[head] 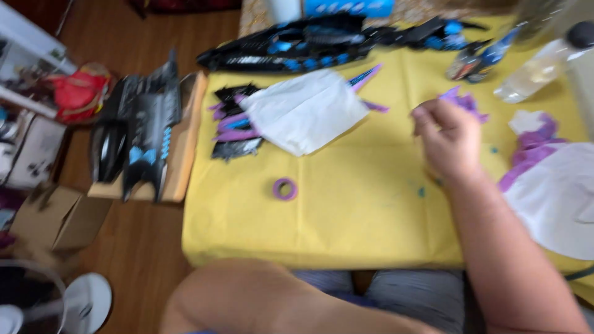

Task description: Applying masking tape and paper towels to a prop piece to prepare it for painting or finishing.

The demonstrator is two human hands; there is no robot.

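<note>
A: What's the right hand going for, right of centre?

B: It's curling loosely, pinching nothing I can tell, hovering beside the purple scraps on the yellow table. They're looking light, flimsy, tearable; I'd be pinching an edge gently. The left hand isn't showing.

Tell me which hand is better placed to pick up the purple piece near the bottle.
Right, probably. The right hand is already over the yellow table cover, its fingers beside the purple piece. The left arm lies low at the near edge, its hand out of view.
</note>
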